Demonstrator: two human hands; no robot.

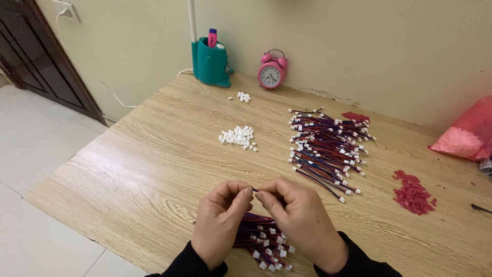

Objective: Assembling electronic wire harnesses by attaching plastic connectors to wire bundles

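both hands, left and right, pinching one wire end above the near bundle. likely slipping from so fine a grip; elbow-close bundle easily scattered.

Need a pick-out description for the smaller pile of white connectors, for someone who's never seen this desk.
Start at the teal pen holder against the back wall of the wooden table. Just in front of it and slightly right lies the smaller white connector pile. It is only a handful of pieces, far fewer than the larger white pile nearer the hands.
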